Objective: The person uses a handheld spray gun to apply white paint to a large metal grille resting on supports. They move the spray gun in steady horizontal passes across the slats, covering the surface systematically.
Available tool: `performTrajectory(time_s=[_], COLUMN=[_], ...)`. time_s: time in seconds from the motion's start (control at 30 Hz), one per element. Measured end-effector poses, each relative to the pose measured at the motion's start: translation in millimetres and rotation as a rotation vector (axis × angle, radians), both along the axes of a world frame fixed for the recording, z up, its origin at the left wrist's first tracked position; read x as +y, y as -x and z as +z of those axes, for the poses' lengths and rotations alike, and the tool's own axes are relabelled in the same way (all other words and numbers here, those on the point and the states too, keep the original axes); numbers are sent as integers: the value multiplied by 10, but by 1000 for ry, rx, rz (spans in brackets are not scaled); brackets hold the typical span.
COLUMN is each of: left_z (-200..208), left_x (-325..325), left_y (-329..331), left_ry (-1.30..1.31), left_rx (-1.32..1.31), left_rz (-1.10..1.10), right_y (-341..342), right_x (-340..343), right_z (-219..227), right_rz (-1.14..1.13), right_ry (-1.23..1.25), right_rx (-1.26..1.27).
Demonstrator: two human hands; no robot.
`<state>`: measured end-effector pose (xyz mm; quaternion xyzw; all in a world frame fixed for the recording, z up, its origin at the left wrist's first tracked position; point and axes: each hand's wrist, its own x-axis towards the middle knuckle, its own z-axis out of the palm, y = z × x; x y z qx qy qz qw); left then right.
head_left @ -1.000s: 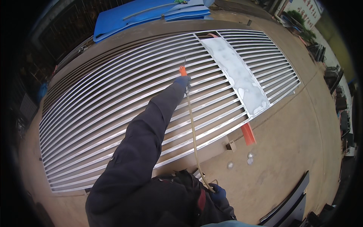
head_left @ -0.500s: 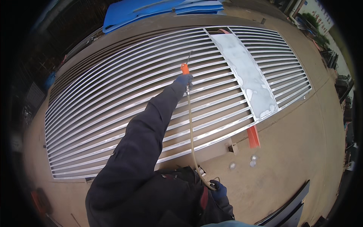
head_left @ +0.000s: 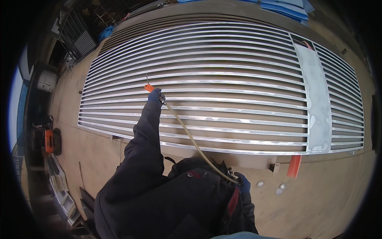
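Note:
My left hand, in a dark blue glove, is closed round an orange air blow gun with a thin metal nozzle, held out over the left part of a large silver slatted metal panel. A yellowish hose runs from the gun's rear back to my waist. Down by my right side, my gloved right hand grips this hose. Toward the panel's right end, a pale, blotchy flat plate spans between two uprights.
A red-orange beam juts from under the panel's near edge. Small round clear pieces lie on the floor nearby. Blue sheets are stacked beyond. At left are an orange-and-black machine and stacked panels.
My left hand has swept the blow gun leftward along the slats, drawing the hose with it. The view has turned left, bringing the machine and stacked panels into sight. My right hand still holds the hose.

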<state>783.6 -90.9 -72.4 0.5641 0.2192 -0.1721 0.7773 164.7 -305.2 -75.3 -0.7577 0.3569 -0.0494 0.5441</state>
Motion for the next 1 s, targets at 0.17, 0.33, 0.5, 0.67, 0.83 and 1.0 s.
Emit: performTrajectory(time_s=[0.17,0.33,0.5,0.67,0.83,1.0], left_z=[-248,46,307,200,393,782], left_x=[-994,-1656,-1945,-2540,-3480,-4014], left_y=[663,1460,1222,1251,1810,2161], left_ry=[34,3,-24,146,216,232], left_rx=[-42,-99,-103,81,147,144], left_rz=[-173,-213,-203,-476,-747,-1107], right_y=[541,1210,1274,986,1053,1189], right_x=[-7,53,272,503,570,603], right_z=[-103,-203,-155,-100,-19,51], right_rz=[-197,-536,-551,-381,-370,-410], right_ry=[-89,-245,-162,-127,-88,-103], right_rx=[120,146,305,135,170,245])
